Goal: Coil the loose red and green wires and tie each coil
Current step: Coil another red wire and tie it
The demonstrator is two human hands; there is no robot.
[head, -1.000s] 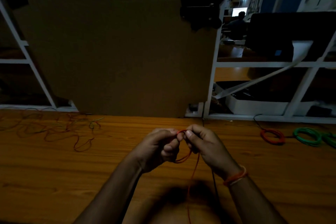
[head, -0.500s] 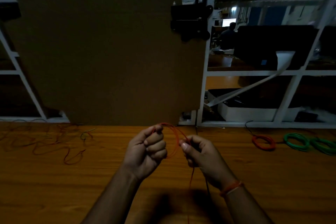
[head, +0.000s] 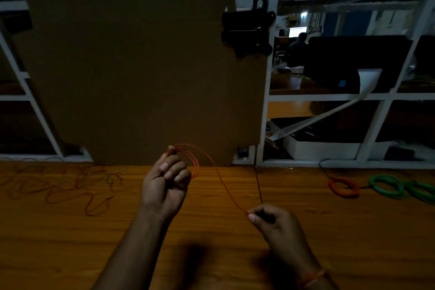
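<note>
My left hand (head: 166, 183) is raised above the wooden table (head: 70, 242) and grips a small coil of red wire (head: 195, 162), whose loops stick out past the fingers. From the coil a single red strand (head: 226, 189) runs down and right to my right hand (head: 270, 221), which pinches it between thumb and forefinger low over the table. Loose red and green wires (head: 58, 186) lie tangled at the far left. A finished red coil (head: 343, 187) and green coils (head: 386, 186) lie at the far right.
A big cardboard sheet (head: 141, 73) stands upright behind the table, with a black clamp (head: 249, 30) on its right edge. White shelf frames (head: 263, 125) run along the back. A thin black wire (head: 258, 183) lies on the table near the middle.
My hands were together in front of me on the red loop. The right hand has drawn back down and right along the strand, while the left hand lifted the coil.
</note>
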